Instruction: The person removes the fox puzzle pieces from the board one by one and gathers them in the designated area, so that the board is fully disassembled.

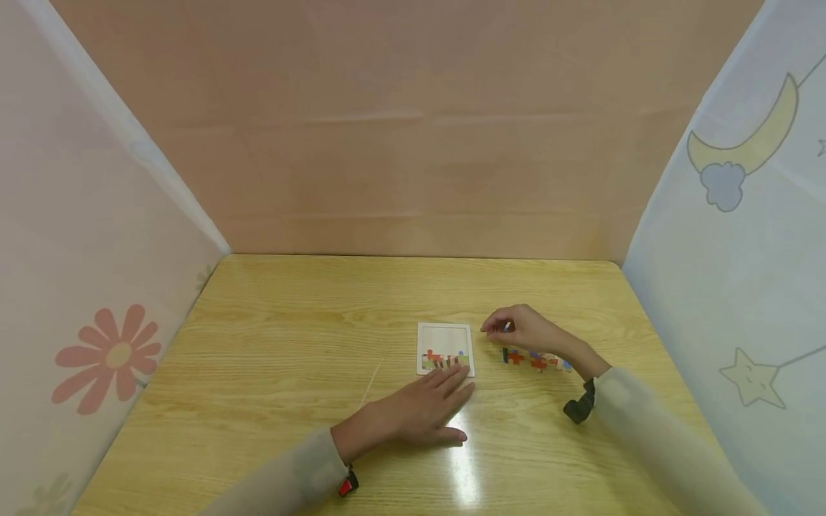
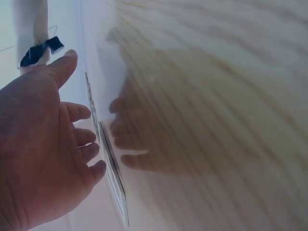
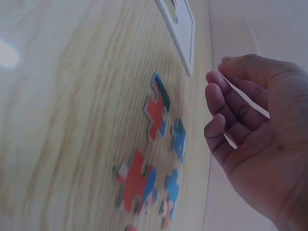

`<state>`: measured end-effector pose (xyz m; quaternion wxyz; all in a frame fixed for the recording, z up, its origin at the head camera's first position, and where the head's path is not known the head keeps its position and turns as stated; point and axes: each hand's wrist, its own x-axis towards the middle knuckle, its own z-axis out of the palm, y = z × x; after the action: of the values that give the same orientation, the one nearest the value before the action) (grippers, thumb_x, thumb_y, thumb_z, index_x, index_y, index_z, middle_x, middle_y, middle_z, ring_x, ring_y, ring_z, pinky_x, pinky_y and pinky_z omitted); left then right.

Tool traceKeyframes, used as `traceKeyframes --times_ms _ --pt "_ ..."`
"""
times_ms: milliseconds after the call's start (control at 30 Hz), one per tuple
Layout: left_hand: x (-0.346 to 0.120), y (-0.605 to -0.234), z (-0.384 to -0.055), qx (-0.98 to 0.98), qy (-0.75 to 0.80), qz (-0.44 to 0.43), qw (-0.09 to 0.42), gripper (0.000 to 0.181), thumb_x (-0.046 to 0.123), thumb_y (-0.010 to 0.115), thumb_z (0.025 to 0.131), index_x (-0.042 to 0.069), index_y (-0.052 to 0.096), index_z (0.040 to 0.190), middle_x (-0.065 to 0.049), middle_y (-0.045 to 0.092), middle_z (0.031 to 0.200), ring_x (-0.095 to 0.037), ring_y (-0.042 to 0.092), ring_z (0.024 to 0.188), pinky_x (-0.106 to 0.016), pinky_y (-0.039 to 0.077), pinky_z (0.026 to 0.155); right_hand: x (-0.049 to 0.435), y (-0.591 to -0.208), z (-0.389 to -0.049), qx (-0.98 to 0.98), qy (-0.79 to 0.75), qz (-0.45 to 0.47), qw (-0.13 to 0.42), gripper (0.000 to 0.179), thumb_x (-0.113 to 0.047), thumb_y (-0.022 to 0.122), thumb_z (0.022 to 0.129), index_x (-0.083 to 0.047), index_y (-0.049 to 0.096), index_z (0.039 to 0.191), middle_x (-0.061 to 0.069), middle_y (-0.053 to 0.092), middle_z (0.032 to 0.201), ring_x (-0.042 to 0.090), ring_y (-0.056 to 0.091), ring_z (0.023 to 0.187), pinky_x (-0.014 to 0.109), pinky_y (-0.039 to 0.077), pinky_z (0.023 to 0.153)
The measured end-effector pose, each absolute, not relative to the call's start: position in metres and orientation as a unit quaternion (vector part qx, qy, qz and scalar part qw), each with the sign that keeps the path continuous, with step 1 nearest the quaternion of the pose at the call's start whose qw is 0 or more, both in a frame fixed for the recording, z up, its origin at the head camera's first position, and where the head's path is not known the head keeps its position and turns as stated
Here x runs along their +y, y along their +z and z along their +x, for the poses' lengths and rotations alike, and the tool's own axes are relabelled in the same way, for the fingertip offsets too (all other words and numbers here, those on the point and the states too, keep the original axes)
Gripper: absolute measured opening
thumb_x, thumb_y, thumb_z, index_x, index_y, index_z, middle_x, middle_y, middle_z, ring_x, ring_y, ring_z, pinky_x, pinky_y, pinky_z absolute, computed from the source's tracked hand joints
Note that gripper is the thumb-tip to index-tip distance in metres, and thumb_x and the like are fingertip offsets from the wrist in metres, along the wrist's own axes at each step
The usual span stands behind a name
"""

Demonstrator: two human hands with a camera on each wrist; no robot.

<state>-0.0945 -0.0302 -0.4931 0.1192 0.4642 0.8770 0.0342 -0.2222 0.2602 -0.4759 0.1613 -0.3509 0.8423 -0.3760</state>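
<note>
A square white-rimmed puzzle tray (image 1: 445,325) lies on the table, with joined puzzle pieces (image 1: 434,355) along its near side. My left hand (image 1: 422,408) reaches over the tray's near edge, its fingers stretched out and partly covering those pieces. In the left wrist view, the fingertips come close to the tray's thin edge (image 2: 115,185); contact is hard to tell. My right hand (image 1: 524,330) hovers right of the tray, fingers loosely bent and thumb near the index finger. No piece shows between them in the right wrist view. Loose jigsaw pieces (image 3: 137,180) lie beside this hand (image 3: 269,125).
The wood-grain table (image 1: 290,322) is bounded by a plain brownish backdrop (image 1: 419,143) behind and printed cloth walls on both sides. Several loose pieces (image 1: 538,360) are spread under the right forearm. Dark straps (image 1: 581,405) sit at the wrists.
</note>
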Motion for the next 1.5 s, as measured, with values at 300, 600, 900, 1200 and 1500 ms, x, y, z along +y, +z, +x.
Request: traceKeyframes --times_ms 300,600,900,1200,1500 --pt "-0.028 -0.496 -0.094 0.88 0.038 0.455 0.128 0.085 0.066 0.039 0.108 0.011 0.02 0.171 -0.016 0.007 0.178 -0.028 0.009 0.165 -0.043 0.021 0.132 0.227 -0.477 -0.239 0.836 -0.365 -0.367 0.184 0.017 -0.01 0.071 0.102 -0.002 0.078 0.116 0.007 0.078 0.107 0.014 0.069 0.094 0.035 0.06 0.083" --pt "-0.027 -0.499 -0.093 0.881 0.019 0.458 0.121 0.083 0.067 0.037 0.108 0.013 0.024 0.17 -0.015 0.008 0.178 -0.029 0.011 0.164 -0.042 0.021 0.132 0.204 -0.48 -0.25 0.812 -0.369 -0.395 0.221 0.018 -0.009 0.072 0.102 0.0 0.078 0.116 0.011 0.078 0.106 0.018 0.07 0.095 0.037 0.06 0.084" --pt "-0.027 -0.499 -0.093 0.879 0.015 0.459 0.125 0.084 0.067 0.038 0.108 0.012 0.024 0.17 -0.016 0.007 0.178 -0.029 0.01 0.165 -0.042 0.019 0.132 0.188 -0.487 -0.256 0.786 -0.364 -0.433 0.249 0.017 -0.007 0.073 0.1 0.0 0.078 0.115 0.009 0.079 0.108 0.016 0.071 0.094 0.03 0.06 0.085" --pt "-0.03 -0.497 -0.096 0.872 0.01 0.475 0.121 0.089 0.07 0.039 0.106 0.009 0.024 0.17 -0.017 0.009 0.177 -0.03 0.01 0.164 -0.043 0.02 0.132 0.175 -0.494 -0.257 0.768 -0.366 -0.451 0.27 0.015 -0.005 0.071 0.101 -0.001 0.079 0.114 0.006 0.078 0.109 0.01 0.069 0.093 0.026 0.059 0.085" --pt "-0.033 -0.497 -0.1 0.864 0.014 0.49 0.119 0.092 0.072 0.042 0.105 0.008 0.026 0.169 -0.018 0.01 0.177 -0.031 0.012 0.164 -0.044 0.023 0.131 0.169 -0.498 -0.256 0.754 -0.363 -0.469 0.282 0.017 -0.002 0.069 0.102 0.0 0.078 0.116 0.009 0.077 0.108 0.01 0.068 0.089 0.025 0.059 0.08"
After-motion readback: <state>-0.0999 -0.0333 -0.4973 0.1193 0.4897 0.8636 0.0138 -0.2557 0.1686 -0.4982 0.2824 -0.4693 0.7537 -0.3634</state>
